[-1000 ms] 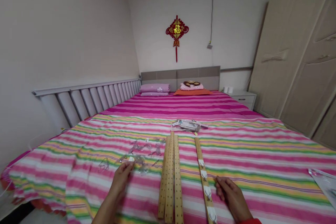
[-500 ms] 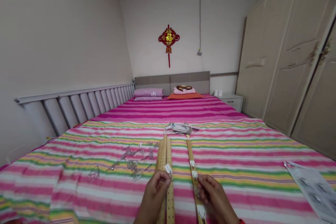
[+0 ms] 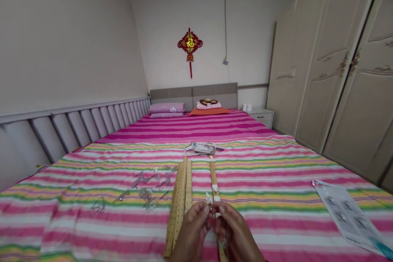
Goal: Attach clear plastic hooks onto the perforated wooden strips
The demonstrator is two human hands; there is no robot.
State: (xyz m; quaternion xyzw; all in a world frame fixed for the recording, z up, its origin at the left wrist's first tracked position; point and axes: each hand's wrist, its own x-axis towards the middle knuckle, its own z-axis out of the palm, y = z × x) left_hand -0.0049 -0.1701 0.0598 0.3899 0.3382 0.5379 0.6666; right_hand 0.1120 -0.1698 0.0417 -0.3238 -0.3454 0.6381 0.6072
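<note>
My left hand and my right hand meet low in the middle of the view, pinching a small white-and-clear adhesive hook between their fingertips. Under my right hand runs a narrow wooden strip with a white hook fixed on it. Just left of my left hand lie perforated wooden boards, stacked side by side. Several clear plastic hooks are scattered further left on the bedsheet. My hands hide the strip's near part.
All this lies on a wide bed's pink striped sheet. A torn packet sits beyond the wood. A printed instruction sheet lies at right. A padded rail runs along the left wall, and a cream wardrobe stands at right.
My hands have come together over the narrow strip, and my left hand has left the perforated boards. The small hook is now pinched between them. The view has swung slightly left.
</note>
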